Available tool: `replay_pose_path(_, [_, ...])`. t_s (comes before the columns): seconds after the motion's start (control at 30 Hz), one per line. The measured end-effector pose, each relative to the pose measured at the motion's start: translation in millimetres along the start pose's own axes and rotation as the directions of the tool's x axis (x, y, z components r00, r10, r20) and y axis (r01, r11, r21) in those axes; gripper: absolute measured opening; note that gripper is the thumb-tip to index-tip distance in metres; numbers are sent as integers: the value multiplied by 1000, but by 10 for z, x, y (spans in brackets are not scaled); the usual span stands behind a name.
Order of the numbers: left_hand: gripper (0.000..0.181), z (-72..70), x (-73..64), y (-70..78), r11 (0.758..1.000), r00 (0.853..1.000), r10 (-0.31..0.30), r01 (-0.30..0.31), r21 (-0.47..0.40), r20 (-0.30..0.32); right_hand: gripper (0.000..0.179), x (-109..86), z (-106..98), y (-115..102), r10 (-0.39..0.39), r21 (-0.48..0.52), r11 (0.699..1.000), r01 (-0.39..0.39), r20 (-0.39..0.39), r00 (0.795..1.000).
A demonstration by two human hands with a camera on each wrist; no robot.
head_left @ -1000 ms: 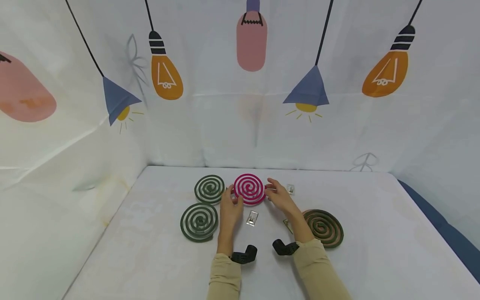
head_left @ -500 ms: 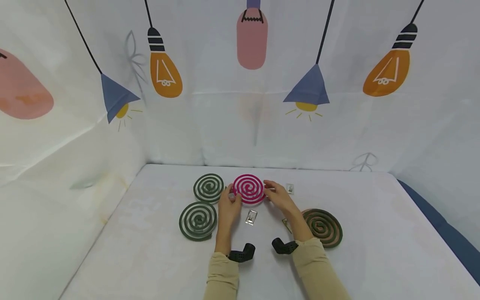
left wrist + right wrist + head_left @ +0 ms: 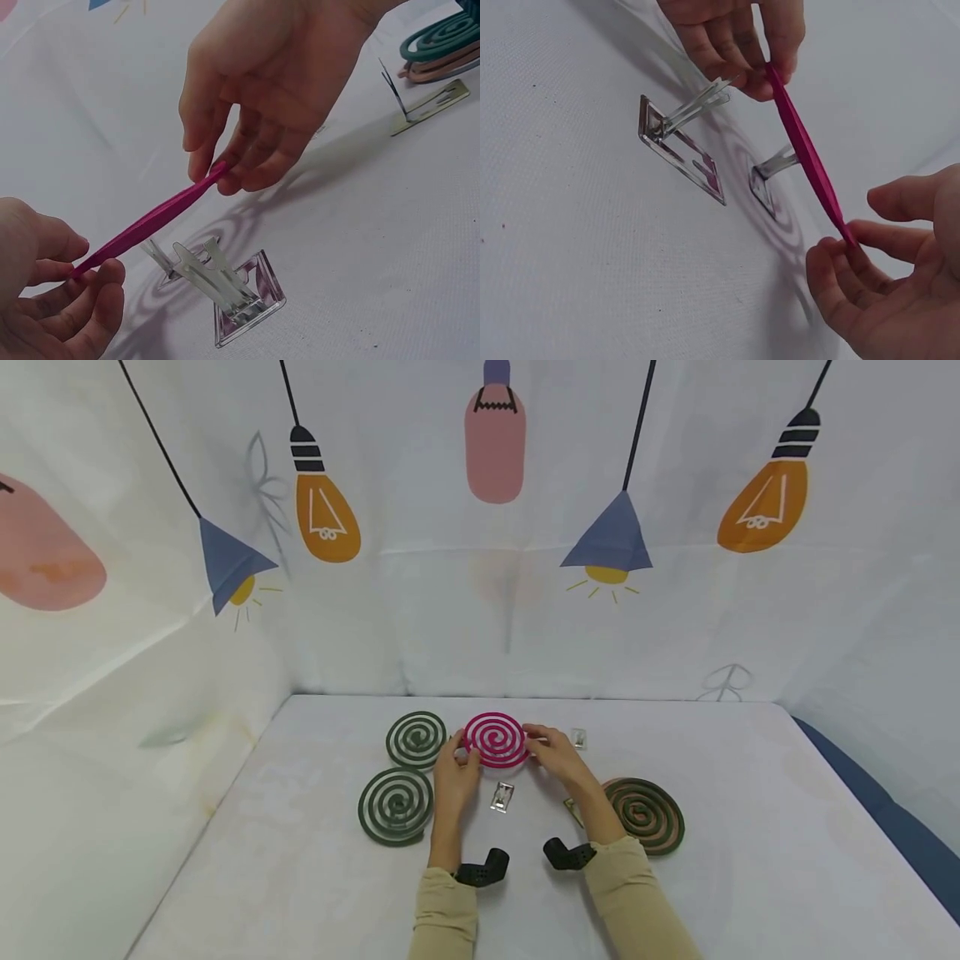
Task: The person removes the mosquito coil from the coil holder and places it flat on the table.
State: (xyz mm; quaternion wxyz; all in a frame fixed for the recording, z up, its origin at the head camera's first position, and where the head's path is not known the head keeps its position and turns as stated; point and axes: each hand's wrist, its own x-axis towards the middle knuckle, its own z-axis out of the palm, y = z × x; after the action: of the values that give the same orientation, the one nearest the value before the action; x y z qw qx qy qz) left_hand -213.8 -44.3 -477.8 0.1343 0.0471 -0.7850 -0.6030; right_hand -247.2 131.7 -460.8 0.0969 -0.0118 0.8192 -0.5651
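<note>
Both hands hold a pink mosquito coil [image 3: 496, 739] by opposite edges, raised above the table. My left hand [image 3: 454, 781] pinches its left edge between thumb and fingers. My right hand [image 3: 561, 758] has its fingertips on the right edge, with the thumb [image 3: 904, 199] off the coil in the right wrist view. Edge-on in the left wrist view, the coil [image 3: 150, 225] hangs over a small metal coil stand [image 3: 161, 262] with an upright prong. Nearer me lies another metal stand [image 3: 502, 797], its prongs raised.
Two green mosquito coils [image 3: 417, 740] [image 3: 396, 806] lie left of my left hand. On the right, a green coil [image 3: 647, 817] overlaps a brown one, with a brassy stand [image 3: 573, 811] beside it. A further stand [image 3: 578, 738] is behind my right hand. A printed cloth [image 3: 450, 610] backs the white table.
My right hand has come slightly left, its fingertips closer on the coil's edge. The pink coil now looks a little flatter. The other coils and stands stay put.
</note>
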Motion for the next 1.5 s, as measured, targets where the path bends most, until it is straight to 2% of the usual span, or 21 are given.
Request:
replay_pose_path(0.17, [45,2,15,-7,1000,1000,-5,4,-3,-4,43,-1,-18,8,-20,28,999,19,7,1000])
replay_pose_path(0.5, [38,-14,25,14,999,999,29,-28,26,-41,40,3,-49,32,-38,118,992,36,12,999])
replay_pose_path(0.67, [37,-21,24,26,999,997,52,-51,12,-48,40,-1,-67,34,-56,144,988,54,11,998])
replay_pose_path(0.77, [36,-27,22,34,998,997,55,-56,-12,-46,39,-10,-79,26,-66,156,986,64,10,998])
replay_pose_path(1.0, [33,-38,27,64,998,1000,2,-4,-64,-31,34,-46,-105,-10,-53,207,977,52,-3,999])
replay_pose_path(1.2, [33,-41,24,59,999,1000,5,-6,-43,-9,32,-53,-122,-30,-28,224,974,33,-23,999])
replay_pose_path(1.5, [31,-36,13,73,999,1000,19,-19,-40,14,35,-64,-150,1,-38,225,973,45,-35,999])
